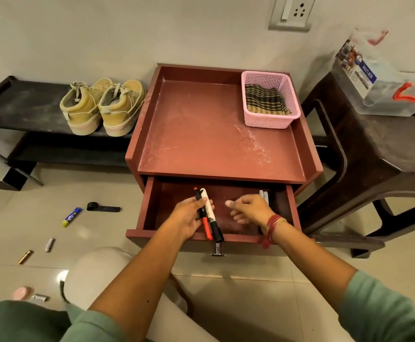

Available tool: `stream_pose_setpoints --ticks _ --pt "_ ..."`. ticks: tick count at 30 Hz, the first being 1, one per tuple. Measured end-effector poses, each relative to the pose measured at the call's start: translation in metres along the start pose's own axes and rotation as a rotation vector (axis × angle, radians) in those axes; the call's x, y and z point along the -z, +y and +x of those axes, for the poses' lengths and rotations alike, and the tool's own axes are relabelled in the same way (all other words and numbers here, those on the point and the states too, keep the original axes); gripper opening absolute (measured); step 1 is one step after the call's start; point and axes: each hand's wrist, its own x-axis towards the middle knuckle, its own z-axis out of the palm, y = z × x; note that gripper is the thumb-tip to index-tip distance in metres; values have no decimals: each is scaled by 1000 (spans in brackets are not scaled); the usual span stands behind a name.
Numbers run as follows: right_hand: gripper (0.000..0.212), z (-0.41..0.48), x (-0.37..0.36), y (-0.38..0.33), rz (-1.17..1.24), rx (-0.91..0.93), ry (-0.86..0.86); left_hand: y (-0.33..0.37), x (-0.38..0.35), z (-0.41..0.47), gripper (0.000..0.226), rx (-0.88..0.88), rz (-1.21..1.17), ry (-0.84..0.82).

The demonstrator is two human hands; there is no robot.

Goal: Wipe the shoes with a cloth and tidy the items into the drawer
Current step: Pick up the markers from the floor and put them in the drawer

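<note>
The red-brown cabinet's drawer (152, 213) stands pulled open. Over it my left hand (189, 218) grips a bundle of markers (210, 215), white, orange and black. My right hand (251, 208) hovers beside it inside the drawer, fingers loosely curled and holding nothing. Two pale pens (263, 195) lie at the drawer's back right, just behind that hand. A pair of tan shoes (102, 107) sits on the low black rack (23, 104) at left. A checked cloth (265, 99) lies in the pink basket (270, 119) on the cabinet top.
Small items lie on the tiled floor at left: a blue-yellow tube (72, 216), a black strap (102, 207), a silver stick (49, 244), a gold stick (25, 256), a pink round thing (22, 292). A dark stool (374, 149) with a plastic box (386, 77) stands right of the cabinet.
</note>
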Motion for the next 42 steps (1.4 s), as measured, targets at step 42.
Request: stream_pose_setpoints --ticks 42 --pt "7 -15 -41 -6 230 4 -130 -1 -4 0 18 18 35 43"
